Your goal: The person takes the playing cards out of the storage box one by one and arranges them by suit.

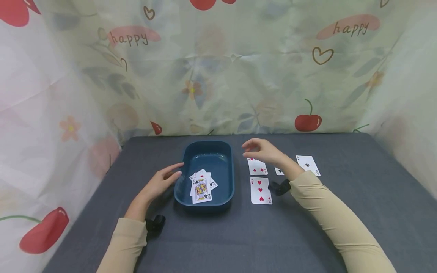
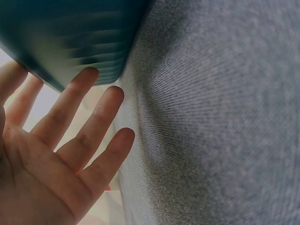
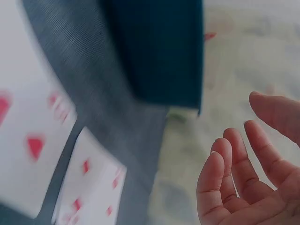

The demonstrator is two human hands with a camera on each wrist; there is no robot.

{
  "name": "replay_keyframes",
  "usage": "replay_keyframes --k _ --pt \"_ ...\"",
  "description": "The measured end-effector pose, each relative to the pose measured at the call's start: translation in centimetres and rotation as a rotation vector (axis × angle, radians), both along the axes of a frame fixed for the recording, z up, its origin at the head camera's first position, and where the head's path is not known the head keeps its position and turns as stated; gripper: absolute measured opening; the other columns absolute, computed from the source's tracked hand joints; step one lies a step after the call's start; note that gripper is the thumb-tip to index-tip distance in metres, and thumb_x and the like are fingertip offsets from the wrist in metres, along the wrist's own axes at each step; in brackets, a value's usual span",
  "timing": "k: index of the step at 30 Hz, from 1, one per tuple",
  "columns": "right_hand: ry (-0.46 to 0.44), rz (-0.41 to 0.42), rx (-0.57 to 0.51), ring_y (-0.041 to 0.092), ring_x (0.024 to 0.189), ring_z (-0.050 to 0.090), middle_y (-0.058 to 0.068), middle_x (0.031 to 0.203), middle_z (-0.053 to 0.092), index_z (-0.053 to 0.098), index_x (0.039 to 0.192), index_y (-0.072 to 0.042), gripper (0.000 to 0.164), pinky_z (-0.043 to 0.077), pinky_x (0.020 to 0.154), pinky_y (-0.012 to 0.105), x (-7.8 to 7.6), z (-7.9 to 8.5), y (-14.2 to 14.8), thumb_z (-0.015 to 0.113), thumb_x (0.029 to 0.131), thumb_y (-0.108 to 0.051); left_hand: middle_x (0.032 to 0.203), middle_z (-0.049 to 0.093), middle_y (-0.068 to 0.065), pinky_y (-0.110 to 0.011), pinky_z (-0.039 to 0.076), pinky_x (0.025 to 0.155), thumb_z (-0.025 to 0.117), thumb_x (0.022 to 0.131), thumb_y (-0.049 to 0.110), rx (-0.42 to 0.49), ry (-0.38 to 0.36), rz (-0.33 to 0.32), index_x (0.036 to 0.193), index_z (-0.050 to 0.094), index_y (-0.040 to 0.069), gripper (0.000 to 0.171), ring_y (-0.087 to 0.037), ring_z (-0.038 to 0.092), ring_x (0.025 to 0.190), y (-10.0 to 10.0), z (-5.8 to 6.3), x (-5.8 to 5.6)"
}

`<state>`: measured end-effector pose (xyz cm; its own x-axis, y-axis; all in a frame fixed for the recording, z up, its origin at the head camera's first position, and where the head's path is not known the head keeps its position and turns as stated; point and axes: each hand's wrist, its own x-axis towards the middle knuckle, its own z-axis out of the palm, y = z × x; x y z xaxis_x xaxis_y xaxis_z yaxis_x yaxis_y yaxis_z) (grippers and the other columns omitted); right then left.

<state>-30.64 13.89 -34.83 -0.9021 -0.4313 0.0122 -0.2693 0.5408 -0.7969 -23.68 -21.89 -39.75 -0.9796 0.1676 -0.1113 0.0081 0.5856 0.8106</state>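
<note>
A dark blue rectangular tub [image 1: 220,163] stands on the table, with several playing cards [image 1: 202,189] overlapping inside; a king of clubs lies on top. My left hand [image 1: 162,182] is at the tub's left rim, its fingers spread and nearly straight; in the left wrist view the fingertips [image 2: 86,75] are against or close to the tub's wall. Above the table right of the tub hovers my right hand [image 1: 263,150], fingers loosely bent, thumb apart, holding nothing. Beneath it lie diamond cards [image 1: 257,168], partly covered from view, with a three of hearts [image 1: 261,190] nearer me.
An ace of clubs [image 1: 308,165] lies at the right, and another black-suited card [image 1: 279,171] is mostly hidden behind my right forearm. The grey tablecloth [image 1: 239,242] covers the table. A patterned curtain [image 1: 232,76] hangs along the back and sides.
</note>
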Motion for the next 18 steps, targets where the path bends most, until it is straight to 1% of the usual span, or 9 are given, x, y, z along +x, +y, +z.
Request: replay_keyframes --k 2,4,8,10,18 --pt "0.006 0.029 -0.005 0.029 0.107 0.059 0.016 0.118 0.059 0.056 0.12 -0.005 0.036 0.049 0.086 0.035 0.2 0.5 -1.0 0.064 0.087 -0.017 0.15 0.034 -0.016 -0.056 0.034 0.106 0.047 0.097 0.038 0.002 0.0 -0.003 0.143 0.036 0.027 0.049 -0.038 0.045 0.129 0.0 0.0 0.0" --pt "0.013 0.061 -0.019 0.03 0.108 0.06 0.017 0.119 0.059 0.056 0.12 -0.005 0.036 0.049 0.089 0.038 0.4 0.8 -1.9 0.064 0.087 -0.016 0.15 0.034 -0.016 -0.056 0.034 0.106 0.047 0.097 0.038 0.005 -0.001 -0.006 0.143 0.036 0.027 0.049 -0.038 0.045 0.13 0.0 0.1 0.0" --pt "0.011 0.111 -0.043 0.03 0.11 0.061 0.019 0.12 0.059 0.056 0.12 -0.004 0.035 0.05 0.093 0.041 0.7 1.3 -3.6 0.064 0.087 -0.016 0.15 0.034 -0.016 -0.056 0.034 0.106 0.047 0.097 0.038 0.004 -0.002 -0.007 0.143 0.036 0.027 0.049 -0.038 0.045 0.129 0.0 0.1 0.0" --pt "-0.01 0.119 -0.053 0.029 0.11 0.061 0.018 0.119 0.06 0.057 0.119 -0.006 0.034 0.05 0.093 0.041 0.8 1.4 -4.3 0.065 0.087 -0.016 0.15 0.034 -0.016 -0.056 0.035 0.106 0.047 0.097 0.037 0.003 -0.001 -0.007 0.143 0.036 0.026 0.049 -0.038 0.045 0.129 0.0 0.1 0.0" --pt "-0.011 0.19 -0.06 0.027 0.107 0.062 0.018 0.117 0.061 0.058 0.118 -0.004 0.033 0.051 0.091 0.036 1.5 2.1 -7.5 0.065 0.087 -0.014 0.149 0.035 -0.017 -0.056 0.035 0.106 0.047 0.097 0.037 0.005 -0.001 -0.01 0.143 0.036 0.026 0.049 -0.038 0.046 0.129 0.0 0.2 0.0"
